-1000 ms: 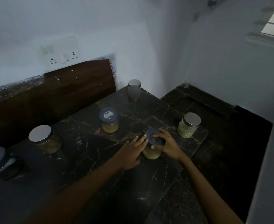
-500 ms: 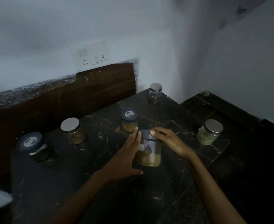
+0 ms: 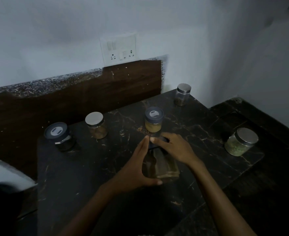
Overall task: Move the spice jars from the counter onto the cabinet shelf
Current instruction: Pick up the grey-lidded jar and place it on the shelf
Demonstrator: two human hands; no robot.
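Note:
I hold a glass spice jar with a dark lid above the black marble counter, tipped with its lid away from me. My left hand cups its left side, thumb under the base. My right hand grips the lid end. Several other jars stand on the counter: a blue-lidded jar with yellow contents just behind my hands, a steel-lidded jar, a dark jar with a blue lid at the left, a small steel-lidded jar at the back, and a jar of green spice at the right.
A brown backsplash and a white wall with a socket plate stand behind the counter. A lower dark ledge runs along the right wall. A white edge shows at the far left. No cabinet shelf is in view.
The jar has come up off the counter and tilted in both hands. My left hand went from touching its side to cupping it. My view has swung left and closer.

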